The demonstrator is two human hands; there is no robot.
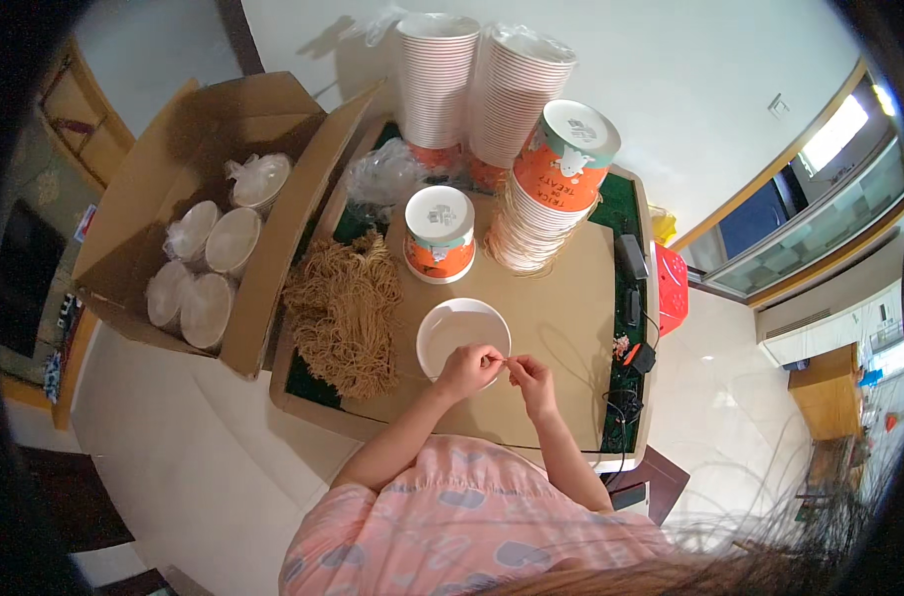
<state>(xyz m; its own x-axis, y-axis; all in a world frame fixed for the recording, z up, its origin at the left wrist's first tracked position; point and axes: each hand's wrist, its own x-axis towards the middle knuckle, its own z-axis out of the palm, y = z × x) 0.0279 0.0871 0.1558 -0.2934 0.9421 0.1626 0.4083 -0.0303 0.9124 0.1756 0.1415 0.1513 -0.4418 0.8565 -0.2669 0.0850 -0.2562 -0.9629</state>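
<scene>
Head view: the left hand (467, 370) and right hand (531, 382) met fingertip to fingertip, both pinched narrow; what they pinched was too small to tell. The white bowl (452, 333) sat on the table (571, 318) directly beneath the left hand, its rim touching the knuckles. Brown fibres (345, 313) lay just left.

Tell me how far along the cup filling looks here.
Done: one lidded orange cup stands behind the white bowl. In hand: the left hand and right hand meet over the bowl's near rim, pinching something too thin to identify; the bowl looks empty. Left: a heap of brown strands, tall cup stacks, and lids bagged in the box.
</scene>
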